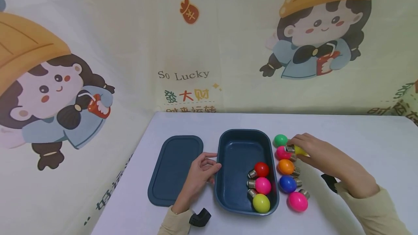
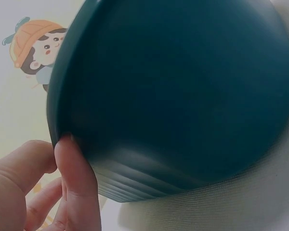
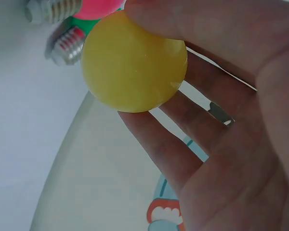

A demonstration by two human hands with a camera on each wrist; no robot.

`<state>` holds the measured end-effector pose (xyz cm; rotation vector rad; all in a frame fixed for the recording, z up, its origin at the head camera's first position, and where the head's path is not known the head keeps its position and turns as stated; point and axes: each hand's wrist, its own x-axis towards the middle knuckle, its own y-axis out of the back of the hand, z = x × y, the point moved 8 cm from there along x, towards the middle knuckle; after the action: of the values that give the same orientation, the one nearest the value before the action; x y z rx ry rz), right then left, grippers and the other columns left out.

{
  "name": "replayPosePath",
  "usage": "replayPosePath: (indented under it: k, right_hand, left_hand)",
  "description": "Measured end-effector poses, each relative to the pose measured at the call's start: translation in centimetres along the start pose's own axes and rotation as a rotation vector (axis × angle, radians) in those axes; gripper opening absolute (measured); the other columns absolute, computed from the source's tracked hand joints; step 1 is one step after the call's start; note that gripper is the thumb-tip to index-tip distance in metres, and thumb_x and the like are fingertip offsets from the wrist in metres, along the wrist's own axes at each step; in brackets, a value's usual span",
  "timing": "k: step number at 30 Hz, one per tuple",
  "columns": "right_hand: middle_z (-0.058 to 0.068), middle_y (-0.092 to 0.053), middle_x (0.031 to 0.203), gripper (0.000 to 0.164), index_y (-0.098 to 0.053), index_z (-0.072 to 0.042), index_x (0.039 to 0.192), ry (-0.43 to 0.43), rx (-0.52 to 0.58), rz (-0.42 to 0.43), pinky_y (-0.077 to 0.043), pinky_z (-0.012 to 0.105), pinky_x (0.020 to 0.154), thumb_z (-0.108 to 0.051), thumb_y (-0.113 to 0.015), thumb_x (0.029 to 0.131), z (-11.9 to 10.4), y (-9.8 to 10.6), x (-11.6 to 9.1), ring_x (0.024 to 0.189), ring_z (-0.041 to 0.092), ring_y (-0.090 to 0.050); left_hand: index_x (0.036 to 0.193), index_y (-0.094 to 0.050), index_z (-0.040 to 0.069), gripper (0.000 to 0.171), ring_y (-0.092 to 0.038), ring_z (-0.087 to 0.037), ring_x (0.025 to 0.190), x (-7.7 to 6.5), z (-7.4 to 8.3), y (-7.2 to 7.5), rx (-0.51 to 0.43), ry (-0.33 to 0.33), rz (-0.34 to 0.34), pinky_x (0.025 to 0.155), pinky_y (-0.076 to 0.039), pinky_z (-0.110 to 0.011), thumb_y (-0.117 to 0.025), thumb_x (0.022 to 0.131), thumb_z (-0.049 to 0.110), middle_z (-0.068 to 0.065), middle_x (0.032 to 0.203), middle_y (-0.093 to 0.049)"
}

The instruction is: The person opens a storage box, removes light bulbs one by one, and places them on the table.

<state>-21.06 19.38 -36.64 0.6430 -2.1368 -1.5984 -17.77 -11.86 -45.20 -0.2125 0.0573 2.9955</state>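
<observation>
My right hand holds a yellow light bulb between thumb and fingers, its metal screw base pointing left in the head view. It hangs over the row of bulbs right of the dark blue box. With thumb and fingertips, my left hand pinches the box's left rim; the left wrist view shows the box wall close up. Inside the box, along its right side, lie a red bulb, a pink bulb and a yellow-green bulb.
Right of the box several bulbs form a column: green, pink, orange, blue and another pink bulb. A flat dark blue lid lies left of the box. Behind the white table hangs a printed cloth.
</observation>
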Motion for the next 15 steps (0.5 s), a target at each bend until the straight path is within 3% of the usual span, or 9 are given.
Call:
replayPosePath:
  k: [15]
  right_hand:
    - [0.004, -0.068, 0.106, 0.039, -0.069, -0.010, 0.113, -0.074, 0.029, -0.019, -0.059, 0.042, 0.078, -0.007, -0.084, 0.077, 3.4, -0.4, -1.8, 0.100, 0.028, -0.064]
  left_hand:
    - [0.130, -0.057, 0.005, 0.045, -0.058, -0.010, 0.065, -0.2, -0.1, -0.2, -0.016, -0.006, 0.004, 0.051, -0.051, -0.024, -0.074, 0.090, 0.015, -0.004, 0.093, -0.063]
